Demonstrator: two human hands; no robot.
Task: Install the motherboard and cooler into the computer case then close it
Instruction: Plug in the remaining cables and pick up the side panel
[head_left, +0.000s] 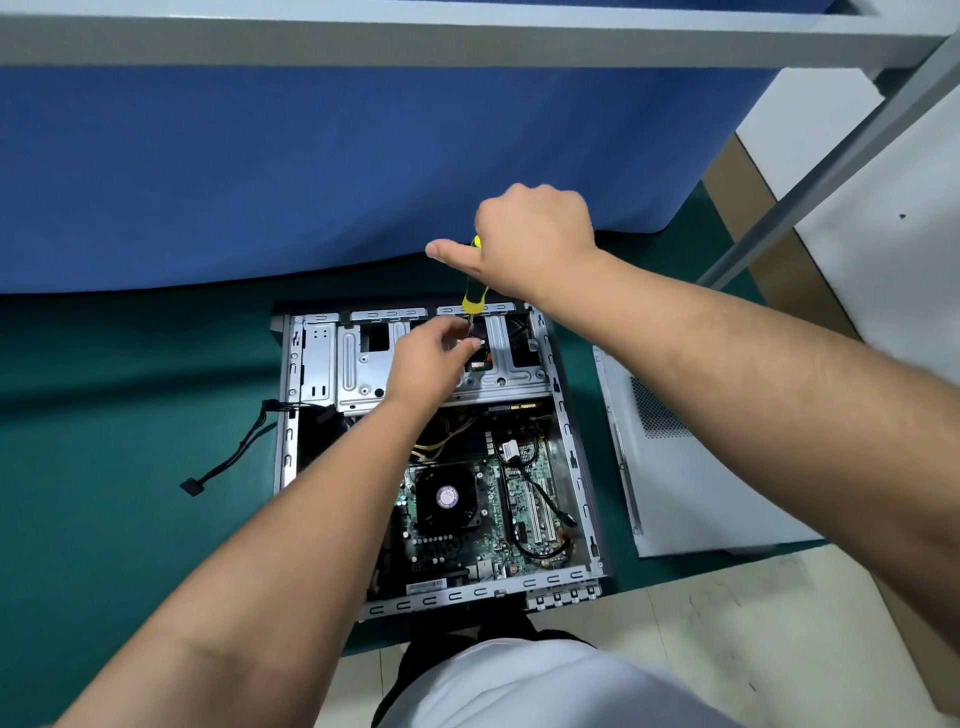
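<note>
A dark green mat (104, 415) covers the floor, with a blue cloth (311, 171) hanging behind it at 12 o'clock and pale tiles toward 6 o'clock, where the person's own clothing fills the bottom edge.

In the head view, the computer case (571, 431) lies open on its side at the centre of the mat. The motherboard (514, 509) already sits inside, in the half toward 6 o'clock, and the cooler (445, 500), a black fan with a round label, rests on it. Yellow and black cables run across the board, and one black cable (228, 457) trails out of the case toward 9 o'clock.

The right hand (535, 239) is wrapped around the top of a yellow-and-black screwdriver (474, 293), thumb stuck out, the shaft pointing down into the drive cage (363, 358) at 12 o'clock of the case. The left hand (428, 358) pinches something small at the tip, probably steadying a screw, though it is too small to be sure.

The white side panel (701, 467) lies on the mat at 3 o'clock, just beside the case. By the look of things, board and cooler are in place; fastening goes on, and closing the case is left.
</note>
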